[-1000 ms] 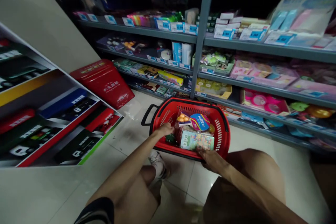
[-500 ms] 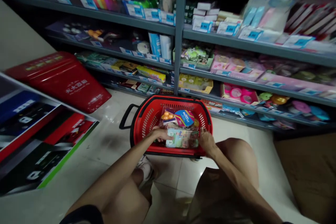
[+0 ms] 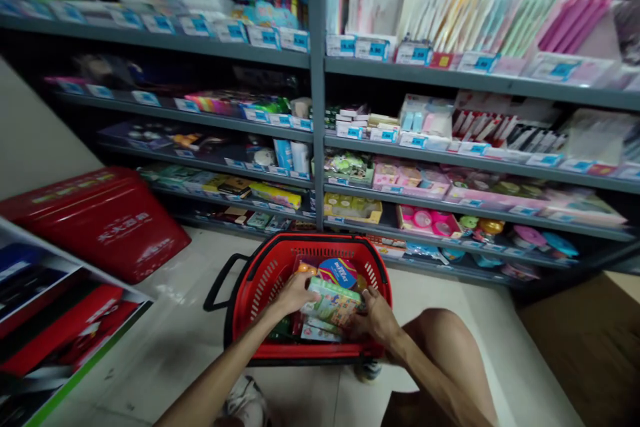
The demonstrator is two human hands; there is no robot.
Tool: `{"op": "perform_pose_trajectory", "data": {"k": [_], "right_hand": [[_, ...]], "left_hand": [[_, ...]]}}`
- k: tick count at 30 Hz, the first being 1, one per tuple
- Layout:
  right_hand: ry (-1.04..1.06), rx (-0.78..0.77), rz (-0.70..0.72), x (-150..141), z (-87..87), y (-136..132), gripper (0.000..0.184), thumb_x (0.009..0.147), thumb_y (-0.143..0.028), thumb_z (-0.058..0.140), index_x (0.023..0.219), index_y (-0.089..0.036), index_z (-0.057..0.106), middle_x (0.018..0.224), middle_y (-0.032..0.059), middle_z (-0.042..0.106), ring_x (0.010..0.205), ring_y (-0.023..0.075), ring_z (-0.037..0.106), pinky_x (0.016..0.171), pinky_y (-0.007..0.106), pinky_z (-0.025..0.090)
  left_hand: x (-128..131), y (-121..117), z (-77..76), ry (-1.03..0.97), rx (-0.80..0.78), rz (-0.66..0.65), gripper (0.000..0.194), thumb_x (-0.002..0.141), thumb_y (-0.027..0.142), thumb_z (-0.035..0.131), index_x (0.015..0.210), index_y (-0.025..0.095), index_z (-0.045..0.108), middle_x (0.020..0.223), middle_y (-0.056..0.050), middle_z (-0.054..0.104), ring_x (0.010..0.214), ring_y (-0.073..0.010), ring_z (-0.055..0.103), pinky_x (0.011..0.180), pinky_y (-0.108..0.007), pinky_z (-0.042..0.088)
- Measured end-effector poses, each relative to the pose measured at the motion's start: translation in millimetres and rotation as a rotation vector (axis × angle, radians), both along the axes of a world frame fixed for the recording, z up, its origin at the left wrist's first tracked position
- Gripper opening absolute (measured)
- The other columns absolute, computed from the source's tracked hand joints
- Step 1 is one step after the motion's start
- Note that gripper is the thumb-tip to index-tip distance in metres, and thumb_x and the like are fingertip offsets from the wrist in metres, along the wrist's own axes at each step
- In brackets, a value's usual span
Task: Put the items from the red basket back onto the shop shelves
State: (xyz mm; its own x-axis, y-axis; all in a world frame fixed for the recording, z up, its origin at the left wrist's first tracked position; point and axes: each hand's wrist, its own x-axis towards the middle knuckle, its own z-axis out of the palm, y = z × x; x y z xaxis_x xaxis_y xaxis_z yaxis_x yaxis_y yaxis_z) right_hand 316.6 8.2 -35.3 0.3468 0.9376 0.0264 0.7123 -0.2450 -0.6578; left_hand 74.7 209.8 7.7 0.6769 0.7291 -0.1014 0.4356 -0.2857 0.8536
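A pale green box with a colourful printed front [image 3: 334, 303] is tilted up inside the red shopping basket [image 3: 250, 240]... its left end is in my left hand [image 3: 294, 293], thumb over the front. My right hand [image 3: 379, 317] grips the right end, its fingers partly hidden behind the box. Just beyond the box lies a purple and blue package [image 3: 338, 273], with an orange ball-shaped item [image 3: 306, 269] beside it. Under the box, a flat pale printed package [image 3: 320, 331] shows in part. Other contents of the basket are dark and hard to make out.
Shelves [image 3: 225, 117] of small packaged goods stand in front, with price tags along their edges. To the left are a red metal box [image 3: 107, 220] and a printed display board [image 3: 65, 347]. A brown cardboard box [image 3: 575, 340] stands at right. The basket's black handle [image 3: 220, 283] sticks out leftward.
The green box has been raised and tilted between both hands, uncovering a pale package beneath. My view has tilted upward, so the basket sits lower and upper shelves show.
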Motion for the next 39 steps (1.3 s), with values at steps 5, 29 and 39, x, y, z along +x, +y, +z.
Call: {"op": "perform_pose_trajectory", "data": {"k": [5, 29, 39], "right_hand": [[0.514, 0.162, 0.246, -8, 96.1, 27, 0.055, 0.091, -0.062, 0.087, 0.123, -0.021, 0.069, 0.114, 0.0087, 0.081, 0.098, 0.0304, 0.077, 0.082, 0.038, 0.064], [0.932, 0.342, 0.161, -90, 143.0, 109, 0.061, 0.095, -0.068, 0.082, 0.139, -0.027, 0.068, 0.137, 0.0060, 0.079, 0.123, 0.0312, 0.077, 0.105, 0.044, 0.066], [0.907, 0.305, 0.174, -86, 131.5, 104, 0.059, 0.096, -0.057, 0.081, 0.146, -0.029, 0.066, 0.141, 0.0048, 0.078, 0.121, 0.0297, 0.077, 0.098, 0.039, 0.066]], "left_hand": [[-22, 15, 54.2, -0.651, 0.014, 0.234, 0.053, 0.089, 0.054, 0.084, 0.127, 0.018, 0.072, 0.123, -0.012, 0.081, 0.114, -0.0278, 0.076, 0.098, -0.037, 0.060], [-43, -35, 72.3, -0.807, -0.332, 0.260, 0.067, 0.081, 0.067, 0.092, 0.115, 0.013, 0.071, 0.080, -0.003, 0.075, 0.063, -0.0143, 0.068, 0.057, -0.024, 0.055], [-41, -29, 56.5, -0.796, -0.434, 0.276, 0.065, 0.078, 0.065, 0.095, 0.109, 0.011, 0.078, 0.085, -0.008, 0.079, 0.068, -0.0153, 0.071, 0.057, -0.022, 0.053]]}}
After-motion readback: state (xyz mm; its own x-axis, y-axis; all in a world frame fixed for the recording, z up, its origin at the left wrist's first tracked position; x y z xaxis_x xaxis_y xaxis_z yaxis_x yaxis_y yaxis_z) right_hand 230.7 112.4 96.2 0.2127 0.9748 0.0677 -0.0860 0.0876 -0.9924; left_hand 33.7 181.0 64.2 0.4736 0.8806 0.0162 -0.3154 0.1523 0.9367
